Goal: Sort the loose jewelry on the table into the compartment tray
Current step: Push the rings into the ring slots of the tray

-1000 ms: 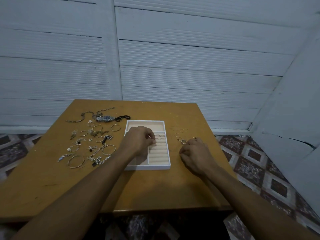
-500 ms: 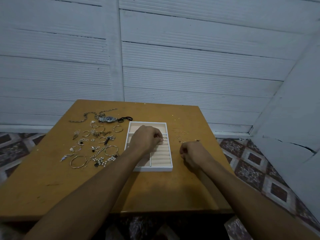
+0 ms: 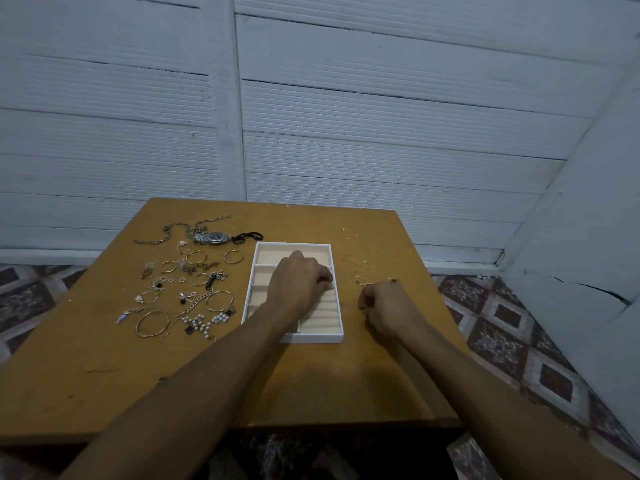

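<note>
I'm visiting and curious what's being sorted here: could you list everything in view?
table: one, ochre wood, foreground
compartment tray: one, white with beige lining, table centre
wristwatch: one, silver, far left of tray
chain: one, silver, beside the wristwatch
bangles: several, gold, left of tray
pearl strand: one, white, near left
small rings: a few, gold, right of tray
walls: two, white, behind and right
floor tiles: many, patterned maroon, around table
left hand: one, fingers curled, over tray
right hand: one, fingers curled, on table right of tray
</note>
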